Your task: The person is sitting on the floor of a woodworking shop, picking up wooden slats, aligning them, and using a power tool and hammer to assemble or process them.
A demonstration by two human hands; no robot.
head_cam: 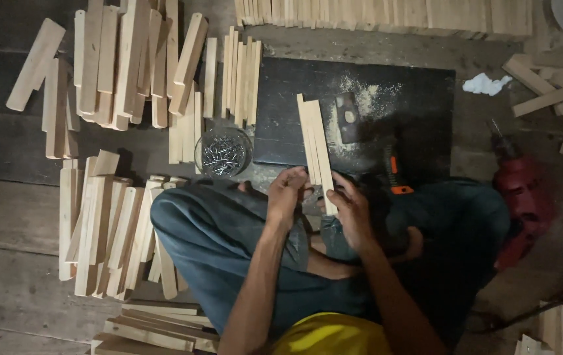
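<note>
I sit cross-legged on a wooden floor. Both hands hold a small bundle of pale wooden slats (315, 146) by its near end; the far end reaches over a dark slab (419, 89). My left hand (286, 194) grips the left side of the slats and my right hand (350, 209) grips the right side. A hammer (350, 117) lies on the slab just right of the slats, amid sawdust. A round container of nails (223, 152) stands to the left of my hands.
Piles of wooden slats lie at upper left (123, 62), beside my left knee (107, 223) and along the top edge (386, 14). A red power drill (523, 197) rests at right. More wood pieces lie at upper right (551, 92) and a white scrap (485, 83).
</note>
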